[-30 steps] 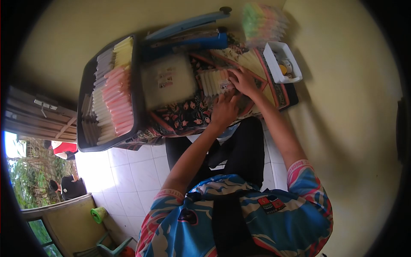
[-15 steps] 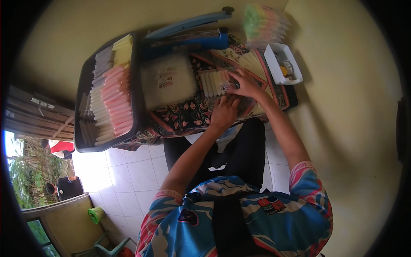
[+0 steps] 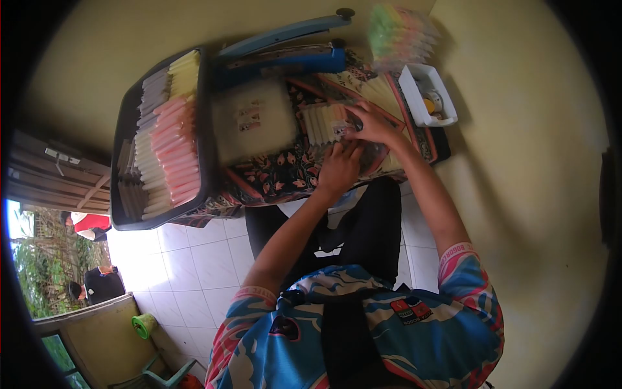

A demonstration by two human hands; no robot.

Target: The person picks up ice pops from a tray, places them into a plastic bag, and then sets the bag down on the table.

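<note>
A clear plastic bag of pale and pink sticks (image 3: 317,125), with a small printed label at its right end, lies on the patterned cloth in front of me. My right hand (image 3: 376,124) grips the bag's right end, thumb and fingers bent around it. At the near edge, my left hand (image 3: 340,170) has its fingers curled against the plastic, its fingertips partly hidden. Left of the bag lies a stack of clear, flat plastic bags (image 3: 253,123) with small labels showing.
A dark tray (image 3: 206,139) holds rows of pink, white, yellow and greyish sticks at left. Behind stands a blue bag sealer (image 3: 285,68) with a long arm. At right are a white box (image 3: 414,97) with small items and stacked filled packs (image 3: 398,39). Two people appear outside.
Both hands stay almost in place at the bag, with only slight finger movement. The view has shifted very slightly.
</note>
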